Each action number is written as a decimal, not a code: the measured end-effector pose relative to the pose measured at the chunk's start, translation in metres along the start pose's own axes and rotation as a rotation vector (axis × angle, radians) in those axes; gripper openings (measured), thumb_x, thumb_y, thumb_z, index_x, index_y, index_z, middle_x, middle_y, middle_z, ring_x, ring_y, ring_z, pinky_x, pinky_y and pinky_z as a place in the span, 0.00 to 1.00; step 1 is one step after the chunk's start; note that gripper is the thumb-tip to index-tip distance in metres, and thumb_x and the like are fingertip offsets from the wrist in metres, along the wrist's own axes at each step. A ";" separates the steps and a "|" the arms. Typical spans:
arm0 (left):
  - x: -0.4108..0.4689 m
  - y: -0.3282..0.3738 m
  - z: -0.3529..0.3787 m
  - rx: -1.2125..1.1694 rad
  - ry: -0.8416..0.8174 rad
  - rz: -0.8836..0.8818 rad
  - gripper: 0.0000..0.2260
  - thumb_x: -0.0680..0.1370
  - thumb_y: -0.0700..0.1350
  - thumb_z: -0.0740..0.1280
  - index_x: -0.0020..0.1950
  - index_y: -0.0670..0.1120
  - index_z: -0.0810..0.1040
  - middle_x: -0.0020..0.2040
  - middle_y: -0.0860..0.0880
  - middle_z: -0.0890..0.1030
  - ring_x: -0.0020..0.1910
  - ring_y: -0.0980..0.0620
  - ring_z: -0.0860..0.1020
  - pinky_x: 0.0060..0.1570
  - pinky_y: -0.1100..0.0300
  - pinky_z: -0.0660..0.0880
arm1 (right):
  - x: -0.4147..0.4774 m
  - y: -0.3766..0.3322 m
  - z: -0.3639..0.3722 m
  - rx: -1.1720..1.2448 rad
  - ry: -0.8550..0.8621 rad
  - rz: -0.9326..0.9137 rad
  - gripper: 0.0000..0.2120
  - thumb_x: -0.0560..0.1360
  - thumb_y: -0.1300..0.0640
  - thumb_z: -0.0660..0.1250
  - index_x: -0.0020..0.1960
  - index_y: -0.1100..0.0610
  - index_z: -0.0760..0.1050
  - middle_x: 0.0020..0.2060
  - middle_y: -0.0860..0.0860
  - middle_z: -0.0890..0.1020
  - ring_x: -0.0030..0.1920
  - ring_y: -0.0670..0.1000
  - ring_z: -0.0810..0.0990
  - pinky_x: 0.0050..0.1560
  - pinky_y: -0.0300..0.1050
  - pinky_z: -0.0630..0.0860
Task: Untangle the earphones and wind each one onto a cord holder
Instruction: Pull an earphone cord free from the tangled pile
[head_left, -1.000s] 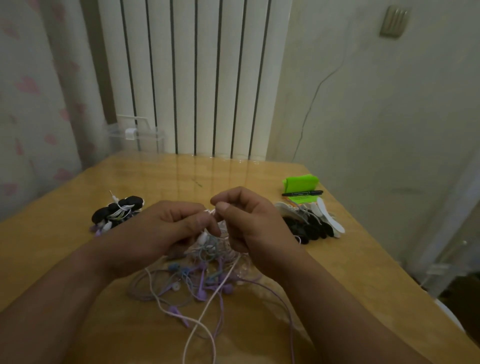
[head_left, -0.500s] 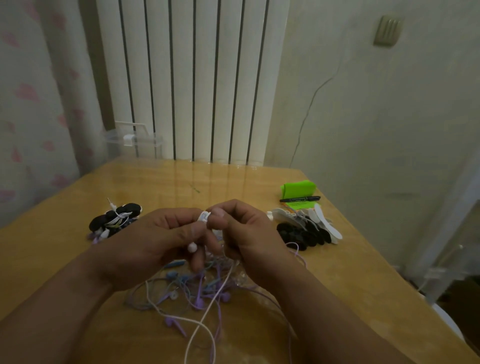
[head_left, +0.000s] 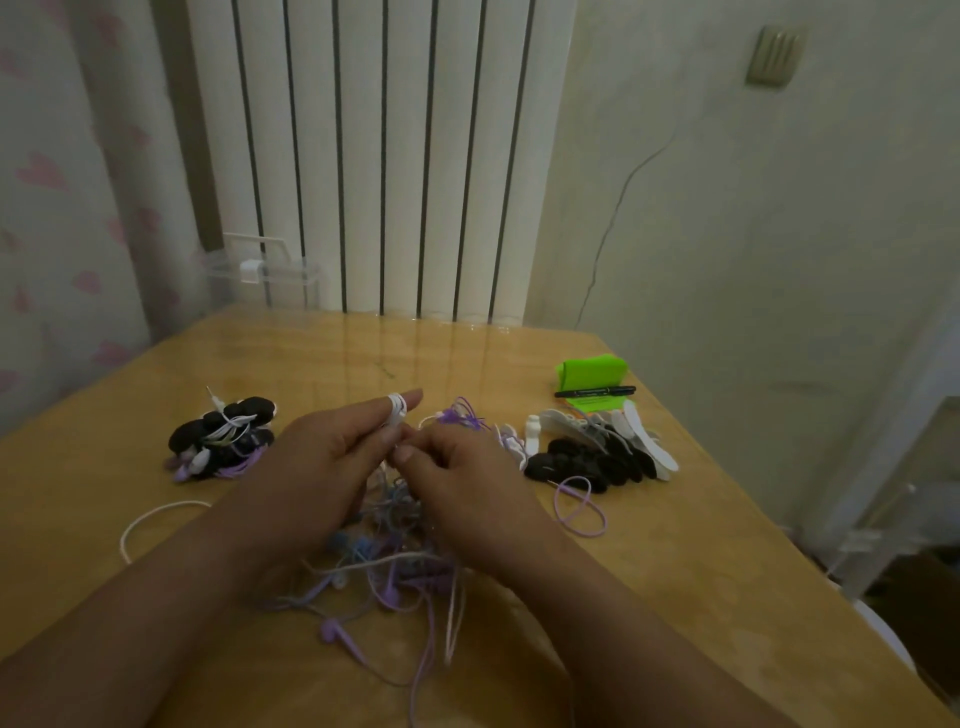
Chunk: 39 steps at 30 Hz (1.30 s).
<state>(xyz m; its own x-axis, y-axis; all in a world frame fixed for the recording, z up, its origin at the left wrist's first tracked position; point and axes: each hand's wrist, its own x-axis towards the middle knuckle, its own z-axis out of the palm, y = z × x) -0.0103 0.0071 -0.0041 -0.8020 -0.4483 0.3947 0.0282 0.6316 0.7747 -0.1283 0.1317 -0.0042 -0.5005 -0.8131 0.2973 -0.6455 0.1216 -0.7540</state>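
Bending over the wooden table (head_left: 675, 519), held both hands close together just above the tangle of earphones (head_left: 389, 566). Raised the left hand (head_left: 322, 467) with its forefinger pointing away, ringed near the tip by several turns of white cord (head_left: 397, 408); pressed the thumb on that cord just under the coils, gripping it. Set the right hand (head_left: 457, 478) against the left, fingers curled, thumb and forefinger closed in a pinch on the same cord where the two thumbs met. Had the tangle lying mid-table beneath the wrists: purple, blue and white leads and buds in a loose heap, strands trailing toward the near edge. Had a purple knot (head_left: 460, 415) just beyond the right knuckles, a purple loop (head_left: 579, 506) flat on the table to the right, a white loop (head_left: 150, 519) out to the left. Faced wound cord holders (head_left: 223, 439), black with white and purple leads round them, heaped on the left, well apart from the bare cord holders (head_left: 597, 457), black and white, heaped on the right. Faced also a green block (head_left: 592, 369) with a black marker (head_left: 595, 391) along its near side, behind that right heap, and a clear box (head_left: 265, 270) at the far edge before the radiator (head_left: 384, 156).
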 end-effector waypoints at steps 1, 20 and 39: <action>-0.001 0.000 0.000 0.034 -0.036 0.008 0.15 0.86 0.47 0.60 0.71 0.59 0.77 0.45 0.59 0.83 0.31 0.61 0.62 0.31 0.53 0.74 | 0.000 0.000 -0.003 -0.002 0.040 0.005 0.09 0.82 0.52 0.66 0.48 0.55 0.82 0.32 0.43 0.77 0.33 0.40 0.74 0.34 0.40 0.66; -0.003 0.010 -0.013 -0.642 -0.438 -0.070 0.14 0.83 0.47 0.64 0.60 0.41 0.85 0.47 0.39 0.85 0.23 0.56 0.66 0.26 0.65 0.65 | 0.004 0.005 -0.030 0.707 -0.111 0.047 0.09 0.83 0.58 0.66 0.58 0.62 0.81 0.30 0.48 0.75 0.29 0.48 0.65 0.30 0.42 0.65; 0.000 0.003 -0.011 -0.087 -0.030 -0.035 0.16 0.87 0.42 0.60 0.73 0.54 0.77 0.68 0.61 0.80 0.49 0.69 0.81 0.47 0.70 0.77 | 0.000 0.000 -0.010 0.154 -0.112 0.007 0.12 0.83 0.49 0.68 0.46 0.54 0.83 0.33 0.51 0.81 0.31 0.40 0.77 0.41 0.58 0.81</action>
<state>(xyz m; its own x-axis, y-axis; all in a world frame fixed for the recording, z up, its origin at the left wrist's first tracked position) -0.0037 0.0017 0.0038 -0.8206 -0.4495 0.3529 0.0507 0.5578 0.8284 -0.1338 0.1378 0.0017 -0.4320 -0.8718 0.2308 -0.5417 0.0462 -0.8393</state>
